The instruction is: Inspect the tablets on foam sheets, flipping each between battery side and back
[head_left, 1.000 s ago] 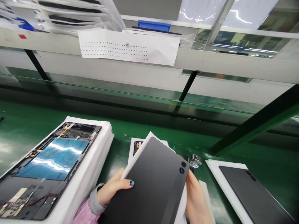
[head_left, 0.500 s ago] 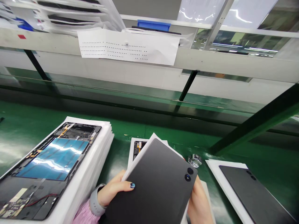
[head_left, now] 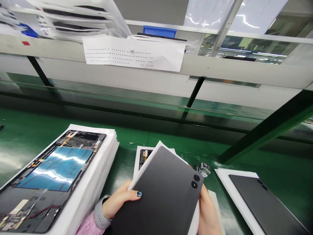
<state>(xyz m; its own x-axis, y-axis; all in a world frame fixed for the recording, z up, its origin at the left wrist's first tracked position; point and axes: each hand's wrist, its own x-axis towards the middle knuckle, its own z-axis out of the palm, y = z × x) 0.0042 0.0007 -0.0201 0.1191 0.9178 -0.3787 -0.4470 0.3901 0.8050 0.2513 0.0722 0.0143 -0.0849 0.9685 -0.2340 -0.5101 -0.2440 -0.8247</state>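
Left hand: gripping the near-left edge of the twin-camera tablet, thumb flat on its dark grey back; left hand (head_left: pixel 119 200), twin-camera tablet (head_left: pixel 163 195)
Right hand: closed around the opposite edge below the lenses, its fingertips partly hidden; right hand (head_left: pixel 207 209)
Held tablet's place: tilted, above the green worktop (head_left: pixel 132 132), between the two hands, with a white sheet (head_left: pixel 143 167) showing along its edges
Left wrist: grey watch band (head_left: pixel 101 213), beside a pink sleeve (head_left: pixel 89 226)
Left stack: white sheets (head_left: pixel 97 179) piled in layers, carrying an opened tablet (head_left: pixel 58 168) with blue film, orange flex cables and a circuit board exposed
Behind the held tablet: a second opened tablet (head_left: pixel 144 157), mostly covered, on white backing
Right side: a grey tablet (head_left: pixel 264 202), camera lenses up, lying on white padding (head_left: pixel 236 195)
Beyond the right hand: a shiny silver ring-shaped object (head_left: pixel 203 169) on the worktop
Shelf bin: blue bin (head_left: pixel 159 31), its contents not visible
Shelf stack: white sleeves (head_left: pixel 80 19) with dark flat items between the layers
Shelf edge: printed paper (head_left: pixel 134 54) hanging down
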